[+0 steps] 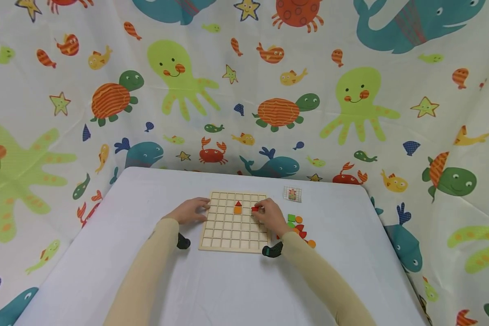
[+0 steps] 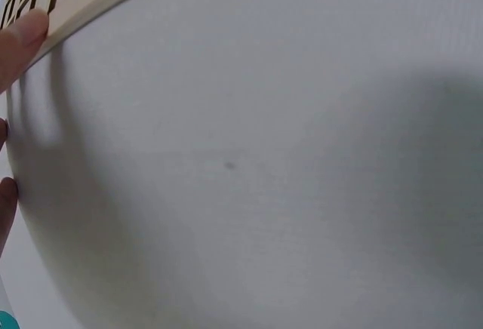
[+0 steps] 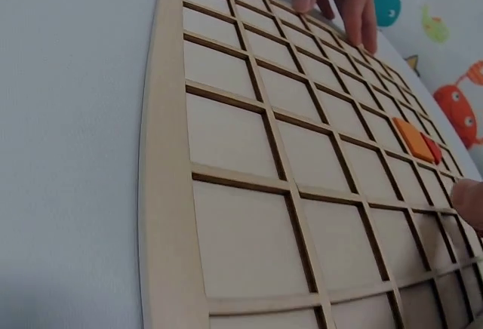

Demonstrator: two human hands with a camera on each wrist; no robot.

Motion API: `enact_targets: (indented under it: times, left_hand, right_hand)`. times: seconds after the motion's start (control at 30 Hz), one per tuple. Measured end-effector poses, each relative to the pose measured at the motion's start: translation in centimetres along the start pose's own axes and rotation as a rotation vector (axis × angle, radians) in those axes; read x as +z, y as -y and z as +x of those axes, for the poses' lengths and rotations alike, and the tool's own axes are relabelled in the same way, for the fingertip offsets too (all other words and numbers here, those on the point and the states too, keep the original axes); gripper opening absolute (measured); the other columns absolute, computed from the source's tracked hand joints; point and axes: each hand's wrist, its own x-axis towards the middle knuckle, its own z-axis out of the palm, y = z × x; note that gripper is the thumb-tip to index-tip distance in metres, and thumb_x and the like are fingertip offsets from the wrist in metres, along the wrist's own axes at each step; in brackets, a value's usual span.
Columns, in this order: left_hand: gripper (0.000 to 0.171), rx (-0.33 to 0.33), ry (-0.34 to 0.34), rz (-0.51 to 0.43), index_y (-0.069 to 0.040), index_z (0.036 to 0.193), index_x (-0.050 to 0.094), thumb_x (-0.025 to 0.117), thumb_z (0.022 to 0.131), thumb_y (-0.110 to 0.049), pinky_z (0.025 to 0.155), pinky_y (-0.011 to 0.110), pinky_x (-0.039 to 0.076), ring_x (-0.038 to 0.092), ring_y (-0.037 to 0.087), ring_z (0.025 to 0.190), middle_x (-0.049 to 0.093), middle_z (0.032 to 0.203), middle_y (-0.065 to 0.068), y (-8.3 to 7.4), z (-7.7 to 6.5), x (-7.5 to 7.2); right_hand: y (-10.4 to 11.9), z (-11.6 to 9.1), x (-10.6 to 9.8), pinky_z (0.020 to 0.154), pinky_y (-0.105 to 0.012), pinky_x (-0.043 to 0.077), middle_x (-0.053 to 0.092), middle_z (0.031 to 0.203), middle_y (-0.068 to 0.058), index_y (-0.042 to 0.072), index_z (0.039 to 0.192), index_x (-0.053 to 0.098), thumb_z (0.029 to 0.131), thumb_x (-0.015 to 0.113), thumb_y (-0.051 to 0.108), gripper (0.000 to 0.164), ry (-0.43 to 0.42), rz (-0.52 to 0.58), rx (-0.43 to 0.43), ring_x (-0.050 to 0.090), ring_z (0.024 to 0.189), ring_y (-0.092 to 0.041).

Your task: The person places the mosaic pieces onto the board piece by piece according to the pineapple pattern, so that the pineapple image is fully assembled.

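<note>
Plainly, our right hand (image 1: 271, 215) is pinching a small red piece (image 1: 254, 209) between thumb and fingers over the right side of the gridded board (image 1: 234, 250); the fingertips cover much of the piece, so we cannot tell its full shape, nor whether it touches the cell floor. We judge it light, stiff and rather smooth, hard to break but easy to let slip, so we would take it by two opposite side edges with the fingertips and keep the top face free. Our left hand (image 1: 190, 211) lies with fingers relaxed and extended along the board's left edge, gripping nothing, a fingertip resting on the wooden rim. The board looks rigid and not very heavy, likely to slide if nudged, and its rim seems the best place to steady it. To the left of the red piece, well inside the grid, an orange square (image 1: 238, 210) fills one cell, with a red triangle (image 1: 238, 203) in the cell just beyond it. Right of the board, partly behind our right wrist, loose pieces (image 1: 303, 234) lie in a cluster on the white tabletop (image 1: 228, 290), and a small picture card (image 1: 292, 194) lies beyond them.
</note>
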Motion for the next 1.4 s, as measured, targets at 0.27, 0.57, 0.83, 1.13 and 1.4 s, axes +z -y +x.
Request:
enact_targets:
  times: [0.27,0.57,0.83,1.13,1.4]
  left_hand:
    - [0.049,-0.015,0.001,-0.013,-0.007,0.129,0.064,0.078,0.084,-0.022,0.118,0.050,0.027,0.031,0.032,0.143,0.043,0.150,0.008,0.0,0.0,0.1]
    - [0.048,0.002,-0.002,0.003,-0.006,0.128,0.064,0.078,0.084,-0.021,0.118,0.049,0.027,0.032,0.033,0.142,0.044,0.150,0.009,0.0,0.0,0.1]
    - [0.047,0.012,-0.002,0.005,-0.006,0.127,0.064,0.077,0.084,-0.020,0.118,0.050,0.027,0.032,0.033,0.142,0.044,0.150,0.010,-0.2,-0.2,0.0]
    - [0.047,0.008,0.000,0.011,-0.006,0.127,0.064,0.078,0.084,-0.020,0.118,0.050,0.027,0.032,0.033,0.142,0.043,0.150,0.010,-0.2,-0.1,0.0]
    - [0.048,0.011,0.005,0.020,-0.006,0.129,0.064,0.077,0.085,-0.021,0.119,0.049,0.027,0.031,0.033,0.142,0.043,0.151,0.010,-0.3,-0.1,0.0]
  right_hand:
    - [1.0,0.9,1.8,0.094,-0.036,0.052,0.061,0.106,-0.006,0.005,0.112,0.070,0.089,0.074,0.026,0.032,0.026,-0.059,-0.073,0.056,0.095,-0.020]
    - [1.5,0.9,2.2,0.086,-0.035,0.055,0.061,0.104,-0.006,0.007,0.108,0.072,0.089,0.073,0.024,0.026,0.006,-0.097,-0.106,0.055,0.090,-0.019]
    - [1.4,1.0,2.3,0.081,-0.034,0.054,0.060,0.102,-0.006,0.008,0.106,0.072,0.091,0.071,0.021,0.021,0.010,-0.087,-0.122,0.054,0.087,-0.018]
    - [1.6,0.9,2.3,0.081,-0.034,0.055,0.059,0.101,-0.006,0.006,0.108,0.072,0.090,0.072,0.023,0.025,0.001,-0.067,-0.093,0.055,0.087,-0.019]
    - [1.8,0.8,2.1,0.081,-0.035,0.055,0.059,0.099,-0.006,0.007,0.106,0.073,0.090,0.071,0.020,0.020,-0.010,-0.052,-0.095,0.057,0.087,-0.020]
